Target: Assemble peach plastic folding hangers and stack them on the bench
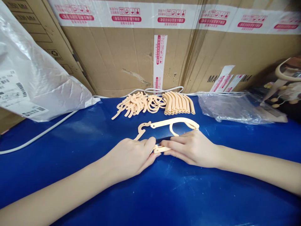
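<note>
Close together over the blue table, both hands meet at a cream plastic hanger arm [161,150]. My right hand [196,148] is closed around this arm, and its holed end sticks out to the left. My left hand [134,154] pinches at that end with thumb and fingers; a small cream part between them is mostly hidden. Just behind my left hand, a curved cream hook piece [141,128] shows, its lower end hidden by the hand. A second hanger arm [175,121] and a curved piece [172,130] extend behind my right hand.
A heap of cream hook pieces [135,103] and a stacked row of hanger arms [180,103] lie at the back of the blue table [150,194]. Cardboard boxes [117,56] stand behind. A clear plastic bag [235,106] lies right, a white parcel bag [35,72] and cable [42,136] left.
</note>
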Demonstrator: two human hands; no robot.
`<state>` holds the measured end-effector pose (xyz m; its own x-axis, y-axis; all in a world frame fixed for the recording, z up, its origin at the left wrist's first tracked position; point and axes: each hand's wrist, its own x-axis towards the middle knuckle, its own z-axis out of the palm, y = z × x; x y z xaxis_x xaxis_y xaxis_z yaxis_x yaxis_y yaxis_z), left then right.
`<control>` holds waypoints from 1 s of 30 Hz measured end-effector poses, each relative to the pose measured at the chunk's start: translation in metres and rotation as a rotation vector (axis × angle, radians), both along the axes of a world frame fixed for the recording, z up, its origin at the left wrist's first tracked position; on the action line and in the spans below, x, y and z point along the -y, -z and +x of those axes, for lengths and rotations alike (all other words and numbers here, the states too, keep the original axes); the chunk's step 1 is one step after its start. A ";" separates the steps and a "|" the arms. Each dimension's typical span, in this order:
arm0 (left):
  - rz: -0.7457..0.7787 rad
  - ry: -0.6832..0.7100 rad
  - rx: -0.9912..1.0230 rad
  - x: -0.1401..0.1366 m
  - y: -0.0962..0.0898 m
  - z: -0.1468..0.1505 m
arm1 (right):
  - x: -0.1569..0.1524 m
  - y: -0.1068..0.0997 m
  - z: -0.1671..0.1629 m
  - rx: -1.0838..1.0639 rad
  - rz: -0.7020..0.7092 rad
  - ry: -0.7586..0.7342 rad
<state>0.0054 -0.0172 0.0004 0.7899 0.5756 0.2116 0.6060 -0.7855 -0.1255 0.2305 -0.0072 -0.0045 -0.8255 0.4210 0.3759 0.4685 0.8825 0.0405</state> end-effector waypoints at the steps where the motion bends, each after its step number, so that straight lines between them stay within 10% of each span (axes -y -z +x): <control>1: 0.010 -0.001 -0.008 0.000 -0.001 0.000 | 0.000 0.000 0.000 0.005 -0.007 -0.001; 30: 0.456 0.018 -0.088 0.007 -0.002 0.001 | -0.007 -0.006 0.000 0.004 -0.507 -0.021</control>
